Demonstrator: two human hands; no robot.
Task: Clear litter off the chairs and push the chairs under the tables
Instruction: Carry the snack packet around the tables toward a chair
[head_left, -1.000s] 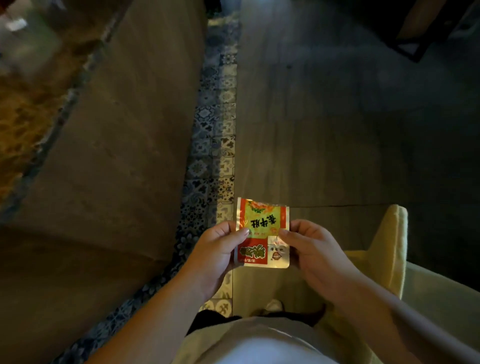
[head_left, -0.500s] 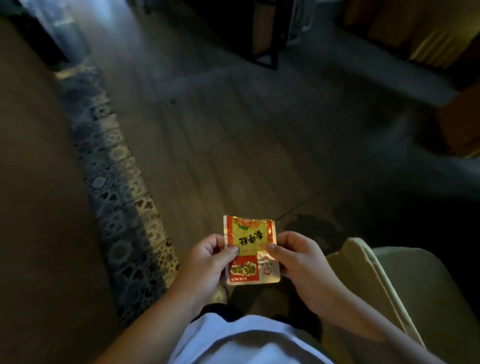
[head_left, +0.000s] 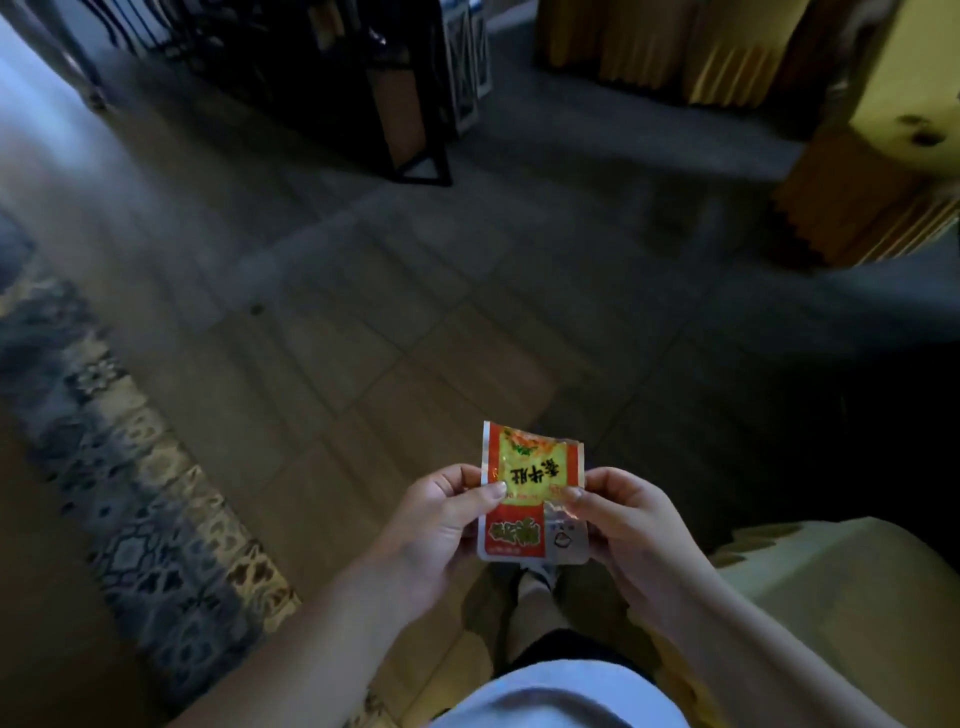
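Patterned tile strip (head_left: 130, 493): ran along the floor at left. Left hand (head_left: 441, 525): pinched the left edge of the snack wrapper (head_left: 532, 493), thumb on its face. Snack wrapper: red and yellow, held flat above the floor at near centre, between both hands. Right hand (head_left: 623, 519): pinched the wrapper's right edge. Yellow chair (head_left: 831, 597): stood at near right.
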